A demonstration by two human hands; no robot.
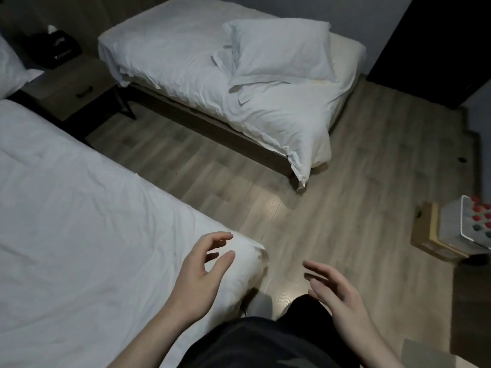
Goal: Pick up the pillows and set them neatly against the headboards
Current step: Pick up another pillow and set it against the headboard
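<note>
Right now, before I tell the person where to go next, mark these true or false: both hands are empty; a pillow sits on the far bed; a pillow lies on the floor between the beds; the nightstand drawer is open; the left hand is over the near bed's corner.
1. Both the left hand and the right hand are empty. True.
2. A plump white pillow lies on the far white-sheeted bed. True.
3. A pillow lies on the wood plank floor between the beds. False: that floor is bare.
4. The dark wooden nightstand has its drawer open. False: it looks closed.
5. The left hand is over the near white bed's corner. True.
</note>
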